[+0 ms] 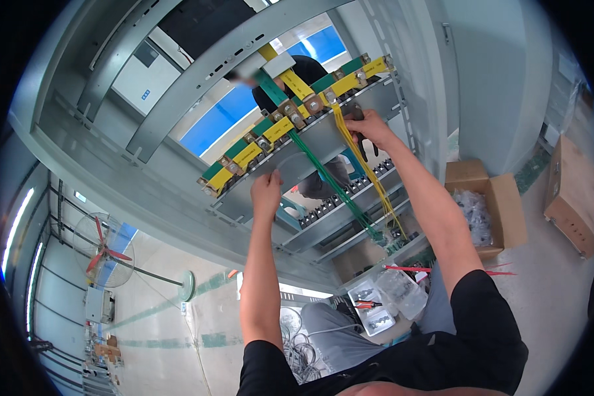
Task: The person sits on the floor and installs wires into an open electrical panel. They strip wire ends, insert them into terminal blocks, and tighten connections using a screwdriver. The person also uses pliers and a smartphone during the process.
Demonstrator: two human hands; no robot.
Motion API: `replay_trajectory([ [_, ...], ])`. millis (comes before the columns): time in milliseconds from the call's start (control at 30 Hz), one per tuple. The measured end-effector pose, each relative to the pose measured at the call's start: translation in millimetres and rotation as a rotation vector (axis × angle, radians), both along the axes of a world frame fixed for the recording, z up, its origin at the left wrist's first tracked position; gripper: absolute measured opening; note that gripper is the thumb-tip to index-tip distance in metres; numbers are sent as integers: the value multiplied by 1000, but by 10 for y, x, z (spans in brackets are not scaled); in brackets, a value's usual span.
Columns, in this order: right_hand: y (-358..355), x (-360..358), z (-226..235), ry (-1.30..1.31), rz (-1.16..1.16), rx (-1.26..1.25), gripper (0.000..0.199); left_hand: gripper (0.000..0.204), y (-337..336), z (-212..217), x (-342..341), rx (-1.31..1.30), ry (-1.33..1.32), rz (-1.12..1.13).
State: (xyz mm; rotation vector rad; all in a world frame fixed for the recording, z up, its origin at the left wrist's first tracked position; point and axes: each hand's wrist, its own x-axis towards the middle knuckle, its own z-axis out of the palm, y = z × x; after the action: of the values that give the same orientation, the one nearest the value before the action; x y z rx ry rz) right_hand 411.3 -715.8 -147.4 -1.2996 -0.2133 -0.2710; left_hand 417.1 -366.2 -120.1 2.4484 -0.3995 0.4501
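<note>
Two bare hands reach into a metal cabinet (165,191), right hand (371,130) with fingers wrapped around a dark tool (362,149) beside yellow wires (353,145), left hand (266,193) with fingers curled near a panel (323,140), their hold unclear. Green wires (330,178) hang separately, apparently to keep colours sorted.

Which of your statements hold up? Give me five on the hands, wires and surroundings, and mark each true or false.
1. The right hand holds a dark tool. True.
2. The green wires hang to the right of the yellow ones. False: the green wires run left of the yellow wires.
3. An open cardboard box holds clear plastic packaging. True.
4. The fan's blades are blue. False: the fan has red blades.
5. The left hand grips the orange-handled tool. False: the orange-handled tool lies at the white tray; the left hand is by the grey crossbar.
</note>
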Motion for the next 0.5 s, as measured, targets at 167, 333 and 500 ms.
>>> replay_trajectory([
  [167,-14,-3,24,5,31,-17,20,45,-55,-22,-216,156,-214,93],
  [333,-19,15,20,49,-1,-41,21,46,5,76,-430,196,-184,173],
  [500,-19,3,36,46,23,-76,21,47,-198,51,-207,-283,234,-180],
])
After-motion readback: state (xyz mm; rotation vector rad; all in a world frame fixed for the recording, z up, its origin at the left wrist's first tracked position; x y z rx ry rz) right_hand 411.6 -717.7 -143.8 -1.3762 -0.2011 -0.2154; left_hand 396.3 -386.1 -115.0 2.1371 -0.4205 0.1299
